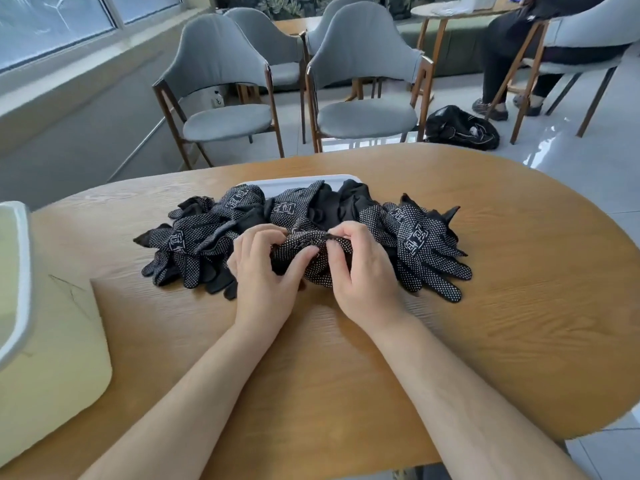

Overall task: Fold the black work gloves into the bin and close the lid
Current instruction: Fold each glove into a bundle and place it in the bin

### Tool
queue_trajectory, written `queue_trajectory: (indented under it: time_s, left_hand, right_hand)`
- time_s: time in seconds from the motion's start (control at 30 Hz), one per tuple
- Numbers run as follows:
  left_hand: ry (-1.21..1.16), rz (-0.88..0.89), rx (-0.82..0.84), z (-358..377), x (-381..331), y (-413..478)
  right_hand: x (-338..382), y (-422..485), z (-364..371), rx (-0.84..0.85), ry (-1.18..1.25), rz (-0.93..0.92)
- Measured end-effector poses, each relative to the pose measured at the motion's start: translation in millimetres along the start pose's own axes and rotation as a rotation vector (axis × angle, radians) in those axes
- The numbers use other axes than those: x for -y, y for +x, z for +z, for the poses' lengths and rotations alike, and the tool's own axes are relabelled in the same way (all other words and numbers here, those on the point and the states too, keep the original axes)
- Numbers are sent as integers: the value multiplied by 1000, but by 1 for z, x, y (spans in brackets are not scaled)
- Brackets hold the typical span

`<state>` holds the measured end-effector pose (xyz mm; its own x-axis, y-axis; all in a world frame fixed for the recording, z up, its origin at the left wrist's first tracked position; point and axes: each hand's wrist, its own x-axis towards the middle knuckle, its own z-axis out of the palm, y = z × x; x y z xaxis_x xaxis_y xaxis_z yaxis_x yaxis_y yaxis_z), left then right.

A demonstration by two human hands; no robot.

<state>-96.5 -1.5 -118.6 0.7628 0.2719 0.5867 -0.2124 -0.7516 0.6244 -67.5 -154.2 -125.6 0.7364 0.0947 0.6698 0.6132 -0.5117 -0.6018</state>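
We held one glove (311,252) in both hands at the near edge of the pile (420,237), in the middle of the table (519,327). Our left hand (261,275) gripped the glove's left end with curled fingers and thumb. Our right hand (365,271) pinched the bunched fabric at its top, so both hands were closed on the same glove. We judged this a fold in progress, early in the task, since the other gloves lay loose and unfolded, sprawled to either side. The bin (52,323) stood at the table's left edge, well apart from the pile. Its inside was barely in view, so we could not tell whether it held any gloves. A flat white piece, probably the lid (294,183), lay behind and partly under the pile. Folding the heap, loading the bin and closing it were all left to do.
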Motion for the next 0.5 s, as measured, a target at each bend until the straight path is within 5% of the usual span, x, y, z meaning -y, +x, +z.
queue_trajectory:
  time_s: [0.17, 0.33, 0.5]
  left_hand:
    - [-230, -60, 22, -11, -2, -2]
    - [-472, -191, 248, -19, 2, -4]
    - [-648, -301, 143, -33, -2, -2]
  right_hand:
    - [5, 3, -1, -35, 62, 35]
    - [11, 0, -4, -41, 108, 19]
    - [18, -3, -1, 155, 57, -9]
